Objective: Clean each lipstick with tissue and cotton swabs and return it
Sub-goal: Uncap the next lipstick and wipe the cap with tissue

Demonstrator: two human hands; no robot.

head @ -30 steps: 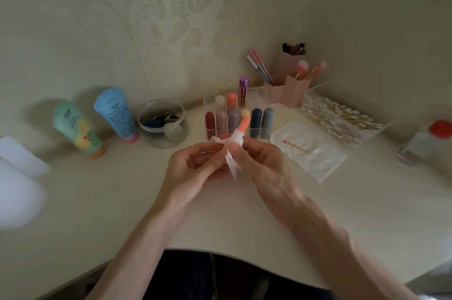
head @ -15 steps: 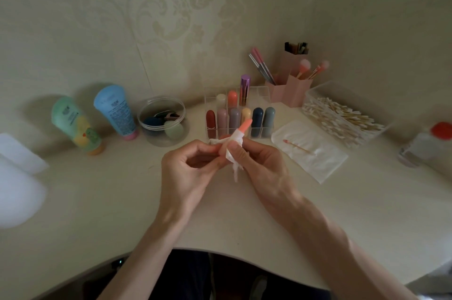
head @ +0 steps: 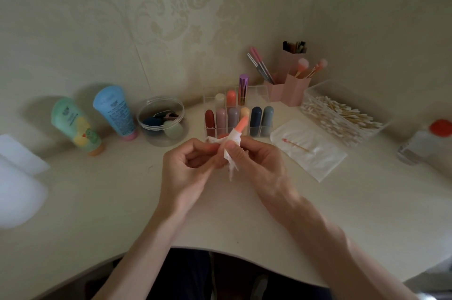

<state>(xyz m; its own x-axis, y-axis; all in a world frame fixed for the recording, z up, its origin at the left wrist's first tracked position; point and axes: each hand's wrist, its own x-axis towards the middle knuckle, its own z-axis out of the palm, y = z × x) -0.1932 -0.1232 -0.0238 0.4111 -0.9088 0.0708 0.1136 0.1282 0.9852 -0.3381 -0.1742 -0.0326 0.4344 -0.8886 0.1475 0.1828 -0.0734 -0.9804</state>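
Lipstick [head: 241, 124], coral and bullet-tipped, slanting up and away, nearer right hand [head: 256, 162] pinching white tissue [head: 232, 139] round it, left hand [head: 188, 167] pinching tissue's end.

Left hand [head: 188, 165], right hand [head: 261, 165] hold lipstick [head: 241, 124] in tissue [head: 234, 135].

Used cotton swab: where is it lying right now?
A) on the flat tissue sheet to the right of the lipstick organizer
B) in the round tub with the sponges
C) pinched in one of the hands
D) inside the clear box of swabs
A: the pink-tipped cotton swab lies on the flat tissue sheet on the table, just right of the lipstick organizer.
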